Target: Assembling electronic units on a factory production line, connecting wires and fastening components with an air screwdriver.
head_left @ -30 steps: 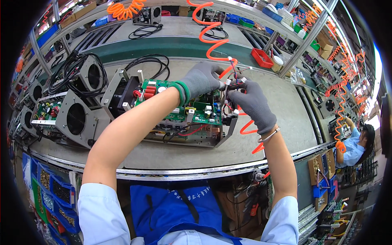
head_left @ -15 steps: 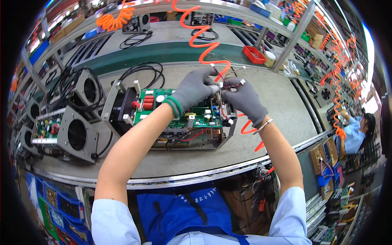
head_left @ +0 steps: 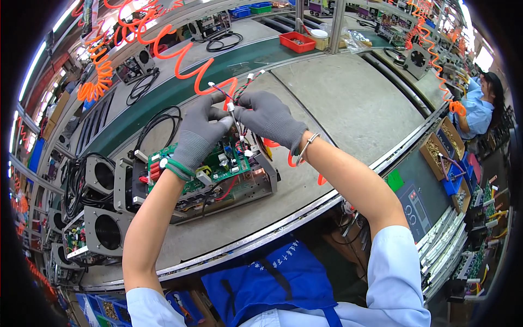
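Grey work gloves cover both my hands. My left hand (head_left: 202, 131) and my right hand (head_left: 271, 119) meet above the right end of an open electronic unit (head_left: 253, 182), fingers closed around a wire harness (head_left: 239, 92). Its thin coloured wires end in white connectors that stick up beyond my fingers; one white connector sits right between the two hands. Below my left wrist lies the unit's green circuit board (head_left: 227, 168), with red components at its left. The exact grip of my fingertips is partly hidden by the gloves.
An orange coiled hose (head_left: 188, 62) hangs down behind my hands. Other units with round fan openings (head_left: 103, 229) and black cables stand at left. A red bin (head_left: 297, 42) sits at the back. At far right a co-worker (head_left: 479, 106) works beside trays of small parts (head_left: 436, 152).
My view has swung to the right, so the bench appears tilted and shifted left. Both hands stay together at the unit's right end, the wires now standing up between them.
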Tool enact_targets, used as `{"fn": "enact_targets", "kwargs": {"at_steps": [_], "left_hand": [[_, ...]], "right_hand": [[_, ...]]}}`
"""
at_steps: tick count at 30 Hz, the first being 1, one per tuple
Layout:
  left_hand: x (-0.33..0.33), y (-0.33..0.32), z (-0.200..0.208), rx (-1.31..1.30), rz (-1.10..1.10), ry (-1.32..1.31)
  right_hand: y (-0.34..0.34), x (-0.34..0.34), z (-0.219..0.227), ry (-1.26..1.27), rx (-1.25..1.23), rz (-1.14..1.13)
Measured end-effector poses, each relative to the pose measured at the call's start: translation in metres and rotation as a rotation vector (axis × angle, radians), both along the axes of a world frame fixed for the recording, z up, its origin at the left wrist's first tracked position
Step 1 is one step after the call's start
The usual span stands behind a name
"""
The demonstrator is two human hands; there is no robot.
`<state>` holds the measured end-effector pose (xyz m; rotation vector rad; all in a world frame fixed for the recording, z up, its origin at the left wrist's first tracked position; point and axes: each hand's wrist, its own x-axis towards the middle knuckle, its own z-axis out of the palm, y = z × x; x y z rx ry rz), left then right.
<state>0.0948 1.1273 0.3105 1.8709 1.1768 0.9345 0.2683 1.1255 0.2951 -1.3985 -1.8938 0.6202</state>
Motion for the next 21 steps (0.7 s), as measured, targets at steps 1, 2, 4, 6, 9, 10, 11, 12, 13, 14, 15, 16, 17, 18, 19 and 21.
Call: {"fn": "enact_targets", "kwargs": {"at_steps": [1, 2, 4, 6, 9, 10, 11, 12, 13, 14, 15, 16, 17, 18, 19, 21], "left_hand": [[0.001, -0.003, 0.0, 0.003, 0.011, 0.008], [0.002, -0.007, 0.0, 0.043, -0.021, 0.035], [0.003, -0.013, 0.002, 0.085, -0.054, 0.064], [0.001, -0.017, 0.005, 0.043, -0.098, 0.018], [0.0, -0.027, 0.009, 0.133, -0.159, 0.089], [0.0, -0.03, 0.012, 0.213, -0.193, 0.159], [0.001, -0.03, 0.01, 0.127, -0.178, 0.104], [-0.002, -0.024, 0.004, 0.131, -0.168, 0.098], [-0.004, -0.011, -0.002, 0.043, -0.106, -0.055], [-0.009, -0.002, -0.007, -0.042, -0.046, -0.211], [-0.006, -0.003, -0.008, -0.042, -0.014, -0.235], [-0.004, -0.001, -0.014, -0.021, 0.02, -0.184], [-0.005, 0.0, -0.018, 0.002, -0.02, -0.206], [-0.007, -0.002, -0.023, 0.019, -0.051, -0.229], [-0.007, -0.006, -0.019, -0.003, -0.018, -0.272], [-0.007, -0.006, -0.02, 0.001, -0.033, -0.308]], "right_hand": [[0.0, 0.0, 0.0, 0.011, 0.009, 0.001], [0.0, 0.0, 0.0, 0.021, 0.019, 0.003], [-0.001, 0.0, -0.001, 0.039, -0.014, 0.017], [0.004, -0.002, -0.009, 0.047, 0.074, -0.002], [0.004, -0.003, -0.006, 0.049, 0.043, 0.012], [0.002, -0.004, -0.003, 0.037, 0.008, -0.001], [0.002, -0.003, -0.005, 0.072, 0.041, 0.0], [-0.001, -0.001, -0.005, 0.066, 0.045, 0.009], [0.0, 0.002, -0.005, 0.096, 0.047, 0.043], [0.001, 0.005, -0.005, 0.124, 0.049, 0.077], [0.005, 0.009, -0.008, 0.171, -0.035, 0.109], [0.001, 0.01, 0.0, 0.158, -0.03, 0.116], [-0.006, 0.011, 0.008, 0.093, 0.011, 0.104], [-0.016, 0.011, 0.015, 0.027, 0.045, 0.1], [-0.025, 0.014, 0.02, 0.005, 0.043, 0.116], [-0.046, 0.02, 0.028, -0.142, 0.227, 0.072]]}}
